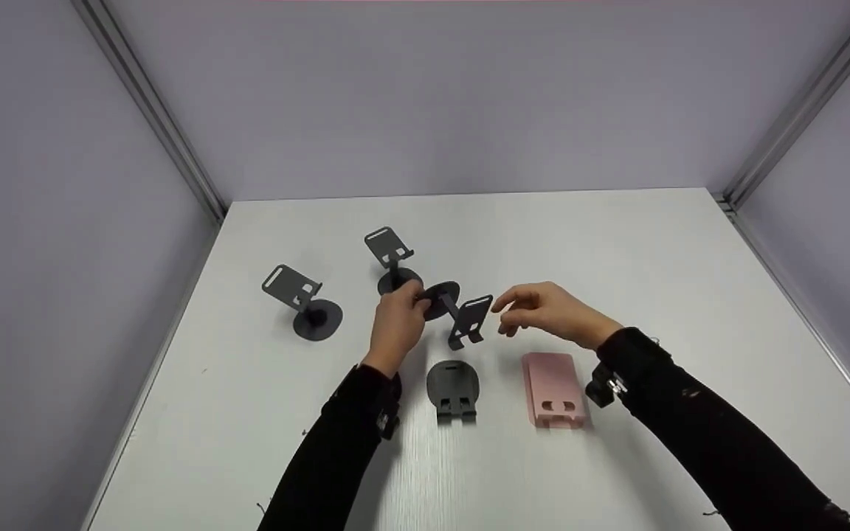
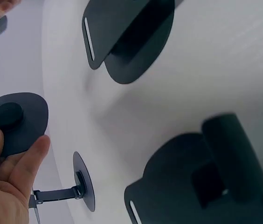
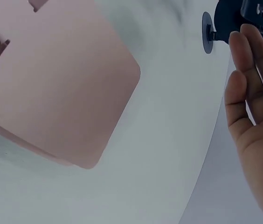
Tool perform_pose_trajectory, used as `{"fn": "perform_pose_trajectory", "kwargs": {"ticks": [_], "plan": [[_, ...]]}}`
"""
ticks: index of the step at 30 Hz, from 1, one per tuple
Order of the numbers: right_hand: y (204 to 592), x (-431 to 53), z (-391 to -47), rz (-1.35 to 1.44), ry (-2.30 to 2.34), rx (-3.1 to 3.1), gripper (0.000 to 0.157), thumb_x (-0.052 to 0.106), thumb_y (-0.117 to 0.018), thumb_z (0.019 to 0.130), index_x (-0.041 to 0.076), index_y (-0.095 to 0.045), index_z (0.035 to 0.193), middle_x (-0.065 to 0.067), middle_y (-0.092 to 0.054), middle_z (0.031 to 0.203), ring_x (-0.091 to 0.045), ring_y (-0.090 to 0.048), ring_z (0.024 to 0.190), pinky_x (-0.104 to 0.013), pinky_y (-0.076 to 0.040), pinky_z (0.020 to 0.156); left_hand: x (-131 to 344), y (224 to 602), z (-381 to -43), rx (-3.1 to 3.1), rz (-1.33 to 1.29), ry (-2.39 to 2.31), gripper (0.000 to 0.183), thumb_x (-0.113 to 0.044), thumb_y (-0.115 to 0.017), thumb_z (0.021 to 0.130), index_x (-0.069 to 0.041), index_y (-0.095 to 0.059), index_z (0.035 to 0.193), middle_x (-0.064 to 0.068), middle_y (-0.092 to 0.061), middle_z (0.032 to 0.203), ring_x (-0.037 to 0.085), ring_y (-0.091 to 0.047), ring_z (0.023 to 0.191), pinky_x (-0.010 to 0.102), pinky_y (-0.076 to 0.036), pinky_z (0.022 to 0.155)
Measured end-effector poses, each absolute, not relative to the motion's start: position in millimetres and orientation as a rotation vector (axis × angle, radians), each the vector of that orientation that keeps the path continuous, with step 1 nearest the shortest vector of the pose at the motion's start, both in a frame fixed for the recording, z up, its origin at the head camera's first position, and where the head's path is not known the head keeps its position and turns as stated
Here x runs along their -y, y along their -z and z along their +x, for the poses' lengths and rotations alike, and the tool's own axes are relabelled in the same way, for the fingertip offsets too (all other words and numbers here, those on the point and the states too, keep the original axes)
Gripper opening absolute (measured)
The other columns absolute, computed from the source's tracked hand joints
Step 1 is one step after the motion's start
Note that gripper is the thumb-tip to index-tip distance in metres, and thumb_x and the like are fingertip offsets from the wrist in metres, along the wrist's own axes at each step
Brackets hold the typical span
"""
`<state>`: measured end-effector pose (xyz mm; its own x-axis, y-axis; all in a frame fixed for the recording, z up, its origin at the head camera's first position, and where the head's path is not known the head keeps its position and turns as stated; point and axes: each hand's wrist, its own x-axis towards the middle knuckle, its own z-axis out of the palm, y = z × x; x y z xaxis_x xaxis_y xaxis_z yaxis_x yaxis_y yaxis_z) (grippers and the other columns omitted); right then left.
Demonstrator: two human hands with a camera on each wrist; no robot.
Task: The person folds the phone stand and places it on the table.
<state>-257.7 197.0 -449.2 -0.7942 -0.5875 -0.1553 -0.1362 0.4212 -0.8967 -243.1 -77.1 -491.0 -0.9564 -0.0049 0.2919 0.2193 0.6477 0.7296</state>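
My left hand (image 1: 399,317) pinches the round base of a dark grey phone stand (image 1: 471,317) between thumb and fingers, above the table. The stand is unfolded, its plate pointing right. In the left wrist view the left hand (image 2: 10,182) grips the rim of the base (image 2: 26,123). My right hand (image 1: 550,313) hovers just right of the plate, fingers bent loosely and holding nothing. Its fingers (image 3: 262,70) look extended in the right wrist view. Below the hands lie a folded dark grey phone stand (image 1: 453,387) and a folded pink phone stand (image 1: 556,383).
Two more unfolded dark grey phone stands stand on the white table (image 1: 617,243). One stand (image 1: 291,287) is at the left; the other stand (image 1: 388,247) is just beyond my left hand. Pale panels (image 1: 432,103) enclose the table at the back and sides.
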Motion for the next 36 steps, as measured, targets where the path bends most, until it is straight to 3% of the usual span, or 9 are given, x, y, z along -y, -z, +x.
{"fn": "perform_pose_trajectory", "kwargs": {"ticks": [5, 10, 20, 36], "plan": [[446, -198, -260, -0.646, 1.372, -2.288, 0.029, 0.019, -0.071, 0.097, 0.009, -0.069, 0.123, -0.013, -0.076, 0.094, -0.029, -0.071, 0.089, -0.044, -0.053, 0.096, 78, 492, -242, 2.642, -0.199, 1.06, 0.019, -0.006, -0.071, 0.092, -0.006, -0.055, 0.082, 0.017, -0.074, 0.086, 0.039, -0.071, 0.077, 0.053, -0.053, 0.068], [445, -196, -263, -0.666, 1.362, -2.329, 0.021, 0.017, -0.071, 0.097, 0.009, -0.072, 0.117, -0.013, -0.076, 0.091, -0.027, -0.071, 0.086, -0.036, -0.055, 0.09, 76, 491, -241, 2.663, -0.22, 0.969, 0.017, -0.006, -0.07, 0.092, -0.006, -0.057, 0.082, 0.02, -0.074, 0.085, 0.044, -0.072, 0.079, 0.056, -0.053, 0.066], [449, -191, -264, -0.723, 1.433, -2.331, 0.012, 0.013, -0.071, 0.096, 0.002, -0.073, 0.1, -0.018, -0.074, 0.088, -0.021, -0.069, 0.079, -0.026, -0.055, 0.074, 70, 486, -240, 2.634, -0.254, 0.959, 0.014, -0.005, -0.071, 0.091, -0.004, -0.06, 0.082, 0.019, -0.074, 0.082, 0.043, -0.072, 0.076, 0.056, -0.053, 0.065], [456, -189, -265, -0.824, 1.498, -2.289, 0.01, 0.009, -0.068, 0.098, -0.001, -0.069, 0.095, -0.021, -0.07, 0.082, -0.016, -0.065, 0.075, -0.024, -0.052, 0.073, 71, 487, -238, 2.502, -0.262, 0.958, 0.012, -0.004, -0.073, 0.087, -0.002, -0.062, 0.083, 0.018, -0.072, 0.076, 0.045, -0.07, 0.069, 0.057, -0.052, 0.061]]}}
